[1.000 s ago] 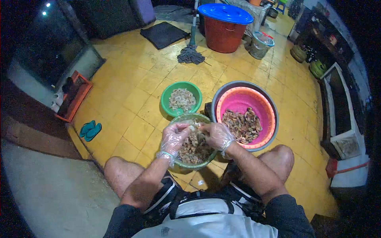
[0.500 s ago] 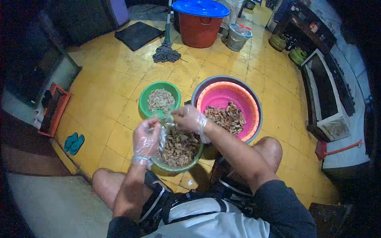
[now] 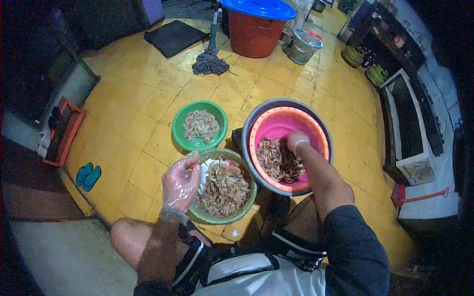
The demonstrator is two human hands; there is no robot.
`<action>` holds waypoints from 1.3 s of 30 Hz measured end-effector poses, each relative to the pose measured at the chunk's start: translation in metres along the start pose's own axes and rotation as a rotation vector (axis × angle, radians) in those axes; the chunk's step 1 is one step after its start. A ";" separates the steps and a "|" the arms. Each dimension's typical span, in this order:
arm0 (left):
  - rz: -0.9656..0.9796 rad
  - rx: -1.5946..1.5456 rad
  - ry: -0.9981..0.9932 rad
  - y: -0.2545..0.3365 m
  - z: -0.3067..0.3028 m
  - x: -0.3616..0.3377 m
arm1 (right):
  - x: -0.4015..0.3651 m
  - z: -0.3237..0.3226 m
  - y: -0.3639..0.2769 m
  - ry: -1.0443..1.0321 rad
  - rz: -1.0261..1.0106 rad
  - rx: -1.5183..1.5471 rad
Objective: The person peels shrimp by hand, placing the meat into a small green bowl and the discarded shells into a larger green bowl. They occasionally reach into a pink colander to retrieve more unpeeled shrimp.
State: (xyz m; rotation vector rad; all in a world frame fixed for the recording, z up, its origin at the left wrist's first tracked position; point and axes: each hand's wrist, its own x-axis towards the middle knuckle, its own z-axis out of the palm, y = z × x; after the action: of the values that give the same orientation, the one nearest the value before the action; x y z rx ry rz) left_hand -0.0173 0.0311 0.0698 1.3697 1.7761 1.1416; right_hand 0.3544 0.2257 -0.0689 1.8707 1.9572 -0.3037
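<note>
My left hand (image 3: 181,182), in a clear plastic glove, is raised at the left rim of a green basin (image 3: 251,201) of shrimp shells (image 3: 223,190). Its fingers are curled together; whatever they pinch is too small to make out. My right hand (image 3: 297,139), gloved too, reaches down into a pink colander (image 3: 276,127) among unpeeled shrimp (image 3: 279,165), which hide its fingers. The colander sits inside a grey basin (image 3: 249,118). Behind my left hand, a smaller green bowl (image 3: 178,140) contains pale peeled shrimp (image 3: 201,125).
A mop (image 3: 210,64), a red tub with a blue lid (image 3: 256,37) and a small bucket (image 3: 304,48) stand at the back. Teal slippers (image 3: 89,176) and an orange rack (image 3: 66,130) are at left. A red-handled dustpan (image 3: 399,196) lies at right. My bent legs frame the basins.
My right hand has left my left hand above the shell basin and gone right, down into the pink colander. My left hand stays near the basin's left rim. The view has shifted slightly.
</note>
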 end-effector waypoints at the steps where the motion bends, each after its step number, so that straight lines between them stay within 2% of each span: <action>1: -0.004 0.002 0.004 -0.001 0.001 0.001 | -0.001 0.006 -0.001 0.014 -0.004 0.029; 6: 0.059 0.020 -0.015 -0.005 0.009 0.002 | 0.014 0.013 0.005 0.008 -0.009 -0.029; 9: 0.108 0.021 -0.044 -0.016 0.013 0.003 | 0.012 -0.008 0.014 0.081 0.072 0.052; 11: 0.131 0.020 -0.046 -0.010 0.015 0.001 | -0.005 -0.037 0.020 0.119 -0.159 0.174; 12: 0.147 0.028 -0.044 -0.007 0.016 -0.002 | -0.016 -0.049 0.018 0.123 -0.164 0.168; 13: 0.146 0.029 -0.035 -0.006 0.018 -0.004 | -0.028 -0.060 0.016 0.100 -0.211 0.323; 15: -0.024 -0.098 -0.191 -0.005 0.024 -0.010 | -0.057 -0.085 0.004 0.045 -0.310 0.632; 16: 0.038 -0.221 -0.251 -0.001 0.026 -0.015 | -0.082 -0.091 -0.008 0.079 -0.312 0.813; 17: 0.040 -0.216 -0.237 -0.004 0.031 -0.019 | -0.105 -0.091 -0.020 0.081 -0.327 0.812; 19: 0.165 -0.252 -0.378 -0.019 0.044 -0.025 | -0.145 -0.086 -0.046 -0.017 -0.545 1.556; 20: 0.165 -0.246 -0.367 -0.016 0.046 -0.030 | -0.160 -0.084 -0.062 0.000 -0.553 1.542; 22: -0.023 -0.313 -0.492 -0.012 0.049 -0.039 | -0.181 -0.079 -0.088 -0.015 -0.536 1.502; 23: -0.024 -0.305 -0.482 -0.012 0.049 -0.042 | -0.179 -0.061 -0.099 -0.121 -0.487 1.688; 25: -0.236 -0.496 -0.569 -0.017 0.050 -0.043 | -0.199 -0.056 -0.125 -0.177 -0.478 1.811; 26: -0.255 -0.560 -0.543 -0.022 0.053 -0.045 | -0.196 -0.040 -0.137 -0.153 -0.496 1.886; 27: -0.257 -0.554 -0.537 -0.023 0.052 -0.047 | -0.197 -0.034 -0.143 -0.205 -0.483 1.876; 29: -0.214 -0.464 -0.356 -0.023 0.051 -0.051 | -0.202 -0.028 -0.155 -0.178 -0.546 1.880; 31: -0.229 -0.385 -0.348 -0.030 0.050 -0.049 | -0.207 -0.030 -0.160 -0.223 -0.523 1.867; 33: -0.168 -0.597 -0.374 -0.025 0.045 -0.048 | -0.213 -0.041 -0.160 -0.266 -0.502 1.850; 35: -0.161 -0.550 -0.321 -0.026 0.044 -0.048 | -0.218 -0.050 -0.159 -0.320 -0.493 1.718; 39: -0.171 -0.570 -0.256 -0.030 0.042 -0.045 | -0.215 -0.045 -0.167 -0.296 -0.528 1.779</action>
State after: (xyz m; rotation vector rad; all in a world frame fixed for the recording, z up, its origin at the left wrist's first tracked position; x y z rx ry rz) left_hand 0.0178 -0.0035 0.0231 0.9509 1.2285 1.1943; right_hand 0.1852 0.0394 0.0444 1.5364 1.8417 -2.9561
